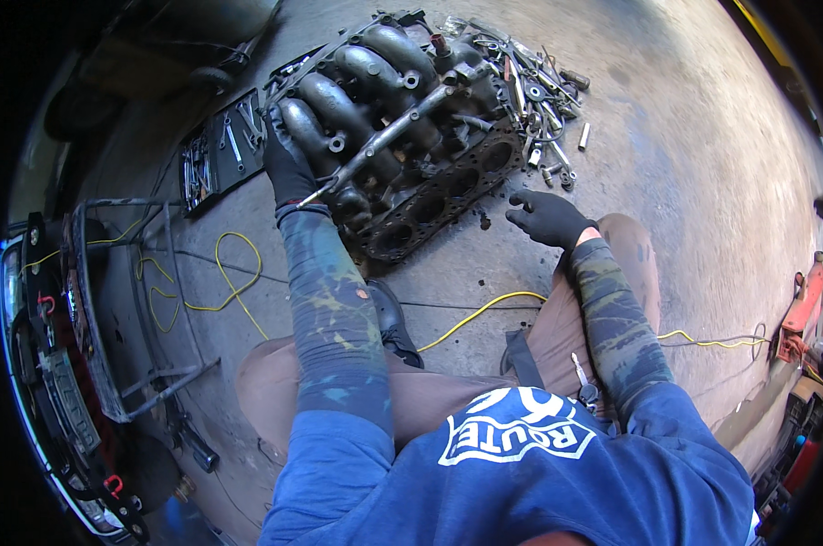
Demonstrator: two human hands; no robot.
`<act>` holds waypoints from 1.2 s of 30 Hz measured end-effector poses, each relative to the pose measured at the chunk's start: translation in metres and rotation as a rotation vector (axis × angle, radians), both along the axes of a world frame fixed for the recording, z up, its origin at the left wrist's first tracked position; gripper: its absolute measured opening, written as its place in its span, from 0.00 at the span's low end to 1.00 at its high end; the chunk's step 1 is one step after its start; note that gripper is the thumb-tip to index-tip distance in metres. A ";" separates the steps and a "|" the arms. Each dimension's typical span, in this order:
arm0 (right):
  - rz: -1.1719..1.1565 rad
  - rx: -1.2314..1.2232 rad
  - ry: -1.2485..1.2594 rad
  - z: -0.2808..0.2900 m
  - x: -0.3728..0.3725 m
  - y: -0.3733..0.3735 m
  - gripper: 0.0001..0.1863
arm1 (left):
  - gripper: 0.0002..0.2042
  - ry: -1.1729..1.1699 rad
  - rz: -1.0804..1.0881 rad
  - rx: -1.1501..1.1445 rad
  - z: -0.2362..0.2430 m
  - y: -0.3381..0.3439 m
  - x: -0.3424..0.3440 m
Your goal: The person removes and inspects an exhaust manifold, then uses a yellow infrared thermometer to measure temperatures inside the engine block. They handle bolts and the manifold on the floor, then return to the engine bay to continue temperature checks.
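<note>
There is one view. The camera sits on the person's head and looks down and a bit forward at the floor point(684, 136). It is close: the blue top and bent legs fill the near edge, and both arms reach up from there. The engine part point(402, 118) lies far, near the top middle. The round lens bends the edges, and the corners are dark.

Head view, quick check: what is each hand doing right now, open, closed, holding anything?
Left hand: gloved, resting on the engine part's manifold runners; whether it grips cannot be told.
Right hand: gloved, open, holding nothing, hovering beside the engine part.
</note>
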State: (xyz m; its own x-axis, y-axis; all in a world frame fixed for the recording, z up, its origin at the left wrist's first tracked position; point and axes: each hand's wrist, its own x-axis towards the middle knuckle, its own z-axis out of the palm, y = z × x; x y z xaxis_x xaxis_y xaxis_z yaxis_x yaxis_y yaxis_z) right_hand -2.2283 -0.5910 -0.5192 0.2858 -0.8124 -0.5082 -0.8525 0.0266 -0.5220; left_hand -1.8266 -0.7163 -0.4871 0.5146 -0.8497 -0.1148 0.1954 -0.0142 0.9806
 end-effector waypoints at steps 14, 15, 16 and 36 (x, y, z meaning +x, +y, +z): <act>-0.014 -0.027 -0.024 -0.007 -0.001 -0.003 0.27 | 0.28 0.011 -0.050 -0.006 -0.006 -0.005 0.007; -0.025 -0.026 -0.031 -0.007 -0.001 -0.003 0.27 | 0.28 0.013 -0.058 -0.007 -0.007 -0.006 0.008; -0.013 -0.034 -0.023 -0.006 -0.001 -0.003 0.27 | 0.28 0.014 -0.063 -0.009 -0.007 -0.007 0.010; 0.008 -0.063 -0.028 -0.005 0.009 -0.007 0.26 | 0.27 -0.091 -0.128 -0.007 -0.002 -0.004 0.014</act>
State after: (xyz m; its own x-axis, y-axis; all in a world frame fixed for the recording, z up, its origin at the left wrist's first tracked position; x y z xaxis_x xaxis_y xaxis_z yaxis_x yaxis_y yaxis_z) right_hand -2.2189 -0.5975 -0.5243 0.3060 -0.8402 -0.4477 -0.8378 -0.0143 -0.5458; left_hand -1.8126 -0.7208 -0.4889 0.4096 -0.9098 -0.0662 0.1026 -0.0261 0.9944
